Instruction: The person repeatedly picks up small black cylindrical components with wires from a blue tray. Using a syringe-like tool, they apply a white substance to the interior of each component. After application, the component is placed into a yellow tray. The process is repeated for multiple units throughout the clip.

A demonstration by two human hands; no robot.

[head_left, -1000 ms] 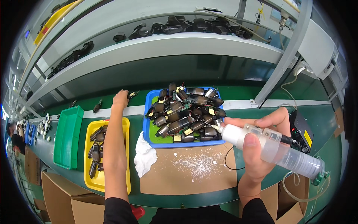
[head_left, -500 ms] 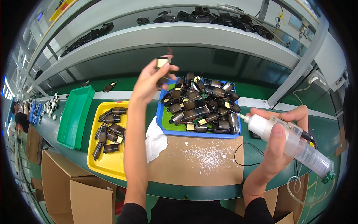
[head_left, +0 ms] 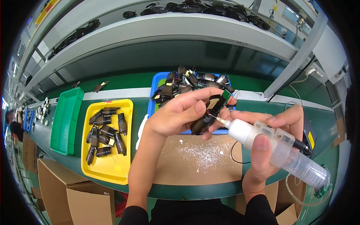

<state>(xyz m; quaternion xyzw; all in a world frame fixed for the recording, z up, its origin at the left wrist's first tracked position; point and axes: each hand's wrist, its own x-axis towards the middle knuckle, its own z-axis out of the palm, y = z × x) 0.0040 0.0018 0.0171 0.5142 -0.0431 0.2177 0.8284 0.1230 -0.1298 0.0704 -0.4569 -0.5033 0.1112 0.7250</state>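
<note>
A dark, translucent cylindrical part (head_left: 200, 124) with a small green circuit board (head_left: 224, 98) at its upper end is gripped in my left hand (head_left: 174, 114). My right hand (head_left: 261, 152) is wrapped round a dispensing syringe (head_left: 296, 165), clear-bodied with a white front and a hose at its rear. The thin needle (head_left: 220, 119) points into the part near the board; whether it touches is too small to tell. Behind my left hand, a blue tray (head_left: 153, 93) holds a heap of similar parts, partly hidden by my hands.
At the left stand a yellow tray (head_left: 129, 150) with several dark parts and a green tray (head_left: 56, 131). White crumbs lie on a brown cardboard sheet (head_left: 180, 178). A grey shelf (head_left: 168, 26) with black pieces spans the back. An open cardboard box (head_left: 84, 206) stands below left.
My left hand has come down from above the blue tray, bringing the dark part to the syringe's needle. The right hand has stayed nearly in place, still gripping the syringe. The view has shifted slightly.
</note>
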